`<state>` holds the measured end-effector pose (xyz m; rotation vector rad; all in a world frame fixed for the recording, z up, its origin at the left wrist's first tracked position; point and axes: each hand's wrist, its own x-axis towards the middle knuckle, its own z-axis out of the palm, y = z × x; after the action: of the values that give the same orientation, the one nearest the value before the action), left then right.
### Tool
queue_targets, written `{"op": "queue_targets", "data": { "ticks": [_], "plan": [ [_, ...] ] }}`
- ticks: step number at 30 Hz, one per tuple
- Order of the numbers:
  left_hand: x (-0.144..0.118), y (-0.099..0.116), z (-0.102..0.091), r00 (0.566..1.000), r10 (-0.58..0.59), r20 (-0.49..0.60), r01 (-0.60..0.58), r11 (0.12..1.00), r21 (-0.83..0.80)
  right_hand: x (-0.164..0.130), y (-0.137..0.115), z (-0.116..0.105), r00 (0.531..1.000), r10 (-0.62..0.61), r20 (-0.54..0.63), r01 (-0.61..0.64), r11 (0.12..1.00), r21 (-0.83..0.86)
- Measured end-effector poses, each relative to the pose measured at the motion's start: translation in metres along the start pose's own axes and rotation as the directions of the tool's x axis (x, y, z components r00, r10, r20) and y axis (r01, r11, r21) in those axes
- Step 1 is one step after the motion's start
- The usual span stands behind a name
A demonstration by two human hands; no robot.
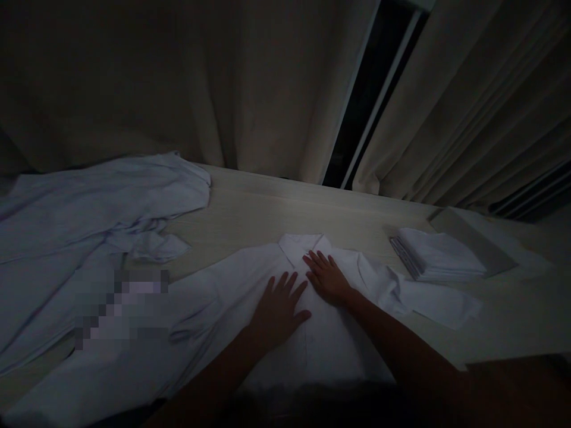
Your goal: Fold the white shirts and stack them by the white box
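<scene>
We have a white shirt [312, 333] spread flat on the desk [267, 208], its front up and its collar [306, 245] pointing away from us toward the curtains [223, 89]. Our left hand [277, 309] lies palm down on the shirt's chest just below the collar, fingers [285, 284] spread apart and flat on the cloth, gripping nothing. Our right hand [328, 276] rests just beside it, nearer the collar, its fingers [314, 260] also flat and slightly apart, the tips close to the collar's edge. One sleeve [428, 300] of the shirt trails off to the right of the collar. Beyond that sleeve, further right of the shirt, sits a stack of folded white garments [435, 255], with a flat board [473, 238] just behind it. To the left of the shirt a heap of pale unfolded clothing [89, 214] covers that end of the desk. The light is dim, so finer detail is hard to tell.
</scene>
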<state>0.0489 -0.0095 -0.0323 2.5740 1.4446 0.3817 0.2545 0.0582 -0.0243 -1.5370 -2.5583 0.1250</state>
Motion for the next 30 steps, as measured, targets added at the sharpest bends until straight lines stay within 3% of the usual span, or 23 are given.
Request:
{"op": "queue_targets", "data": {
  "ticks": [4, 7, 12, 16, 21, 25, 27, 30],
  "plan": [
    [0.006, -0.006, -0.014, 0.999, -0.043, 0.025, 0.043, 0.999, -0.006, -0.003, -0.005, 0.000, 0.999, -0.003, -0.036, 0.003, 1.000, -0.005],
    [0.016, -0.013, -0.020, 0.992, -0.121, -0.028, 0.122, 0.992, 0.025, -0.007, -0.007, 0.003, 0.991, 0.009, -0.135, -0.012, 1.000, -0.022],
    [0.035, -0.035, -0.018, 0.973, -0.167, -0.158, 0.180, 0.981, 0.071, -0.007, -0.003, 0.009, 0.904, 0.231, -0.360, -0.255, 0.967, -0.021],
    [0.055, -0.054, -0.016, 0.937, -0.276, -0.214, 0.265, 0.961, -0.079, -0.006, -0.002, 0.010, 0.901, 0.260, -0.347, -0.288, 0.957, -0.031],
    [0.106, -0.074, -0.018, 0.865, -0.459, -0.202, 0.423, 0.884, -0.197, -0.008, -0.003, 0.006, 0.906, 0.244, -0.347, -0.272, 0.962, -0.034],
    [0.149, -0.080, -0.018, 0.744, -0.648, -0.161, 0.610, 0.758, -0.233, -0.008, -0.002, 0.003, 0.916, 0.233, -0.326, -0.254, 0.967, -0.024],
    [0.160, -0.080, -0.012, 0.701, -0.693, -0.170, 0.650, 0.718, -0.249, -0.008, -0.001, 0.003, 0.924, 0.221, -0.312, -0.237, 0.972, -0.013],
    [0.163, -0.078, 0.001, 0.679, -0.692, -0.245, 0.633, 0.721, -0.281, -0.009, 0.000, 0.003, 0.926, 0.208, -0.315, -0.213, 0.977, 0.019]
  ]
}}
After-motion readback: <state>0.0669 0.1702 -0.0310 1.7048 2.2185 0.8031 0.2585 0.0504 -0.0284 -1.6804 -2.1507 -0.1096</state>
